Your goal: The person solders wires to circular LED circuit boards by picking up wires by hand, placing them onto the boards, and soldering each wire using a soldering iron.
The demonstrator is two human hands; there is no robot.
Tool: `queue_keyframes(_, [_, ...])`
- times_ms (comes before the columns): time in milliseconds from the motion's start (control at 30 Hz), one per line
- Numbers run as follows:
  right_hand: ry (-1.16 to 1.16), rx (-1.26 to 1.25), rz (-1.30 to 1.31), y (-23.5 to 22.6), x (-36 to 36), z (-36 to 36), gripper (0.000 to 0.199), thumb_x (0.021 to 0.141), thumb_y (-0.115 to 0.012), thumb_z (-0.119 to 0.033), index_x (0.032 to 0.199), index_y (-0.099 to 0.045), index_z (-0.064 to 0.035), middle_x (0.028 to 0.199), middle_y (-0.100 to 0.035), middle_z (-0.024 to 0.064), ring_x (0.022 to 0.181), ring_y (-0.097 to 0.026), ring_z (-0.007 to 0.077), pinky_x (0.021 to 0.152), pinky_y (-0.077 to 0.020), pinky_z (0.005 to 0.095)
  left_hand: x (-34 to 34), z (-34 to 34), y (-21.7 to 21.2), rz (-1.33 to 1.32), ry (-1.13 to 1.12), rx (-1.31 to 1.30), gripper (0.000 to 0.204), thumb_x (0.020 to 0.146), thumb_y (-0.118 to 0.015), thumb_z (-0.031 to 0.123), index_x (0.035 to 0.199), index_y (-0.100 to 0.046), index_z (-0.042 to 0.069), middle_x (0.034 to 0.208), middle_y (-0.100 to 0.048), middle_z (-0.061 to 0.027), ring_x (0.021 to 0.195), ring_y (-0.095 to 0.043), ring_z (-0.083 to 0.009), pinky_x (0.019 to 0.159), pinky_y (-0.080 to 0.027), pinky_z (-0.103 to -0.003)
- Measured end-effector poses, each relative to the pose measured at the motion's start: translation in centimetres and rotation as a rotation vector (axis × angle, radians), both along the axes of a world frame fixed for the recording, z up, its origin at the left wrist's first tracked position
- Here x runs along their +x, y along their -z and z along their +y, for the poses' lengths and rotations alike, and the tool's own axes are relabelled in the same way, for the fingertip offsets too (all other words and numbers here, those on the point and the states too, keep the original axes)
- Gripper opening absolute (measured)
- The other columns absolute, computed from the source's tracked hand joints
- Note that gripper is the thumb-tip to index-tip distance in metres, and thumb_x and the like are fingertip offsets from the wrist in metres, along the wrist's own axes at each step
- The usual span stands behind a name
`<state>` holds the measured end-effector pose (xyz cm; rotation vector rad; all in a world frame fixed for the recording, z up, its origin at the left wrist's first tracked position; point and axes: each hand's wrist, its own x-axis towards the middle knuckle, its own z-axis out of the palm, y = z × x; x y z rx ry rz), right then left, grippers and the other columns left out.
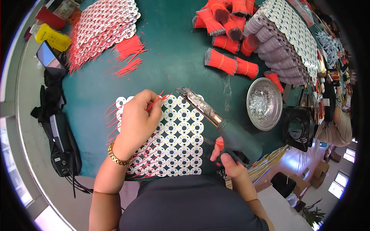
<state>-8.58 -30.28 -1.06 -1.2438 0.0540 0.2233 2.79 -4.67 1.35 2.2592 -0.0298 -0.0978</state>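
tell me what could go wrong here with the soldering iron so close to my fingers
1. The soldering iron tip sits right beside the left hand, whose fingers pinch a red wire; a slip could burn them.
2. Loose red wires fan across the panel of round white circuit boards, so the tip could snag or scorch a neighbouring wire.
3. The right hand grips the iron far back, so the tip may wobble.

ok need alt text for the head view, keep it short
A person's left hand pinches short red wires over a panel of round white circuit boards while the right hand holds a soldering iron on a green table. Red wire bundles lie beyond.
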Motion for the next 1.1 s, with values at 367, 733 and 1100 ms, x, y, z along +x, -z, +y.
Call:
queue_keyframes(367, [-0.122,-0.703,-0.306,-2.4,0.5,0.9,0.017,0.083,-0.068,-0.021,0.085,-0.068,-0.0037,0.071,-0.065,0.0062,0.062,-0.063,0.019,0.06,-0.05,0.0313,-0.2,0.3,0.6,0.031,0.011,0.036,0.009,0.084,-0.067,0.003,0.08,-0.06,0.0,0.061,-0.057,-0.0024,0.054,-0.047,-0.0068,0.051,-0.038,-0.025])
queue_keyframes(733, [-0.154,-0.711,-0.273,-2.0,0.7,0.6,0.033,0.087,-0.069,-0.038,0.085,-0.068,-0.005,0.073,-0.067,0.006,0.064,-0.064,0.0193,0.061,-0.0504,0.0319,0.3,0.8,0.6,0.017,0.075,0.074,0.009,0.083,-0.067,0.003,0.077,-0.06,0.001,0.058,-0.052,-0.0013,0.05,-0.042,-0.006,0.048,-0.034,-0.026])
queue_keyframes(1100, [-0.211,-0.712,-0.235,-1.6,0.1,0.2,0.014,0.085,-0.065,-0.015,0.088,-0.065,-0.0015,0.08,-0.064,0.0085,0.067,-0.061,0.0179,0.063,-0.05,0.0297,0.7,0.3,0.0,0.072,0.05,0.095,0.011,0.078,-0.066,0.005,0.072,-0.057,0.003,0.06,-0.056,-0.0125,0.052,-0.056,-0.0276,0.051,-0.043,-0.038])
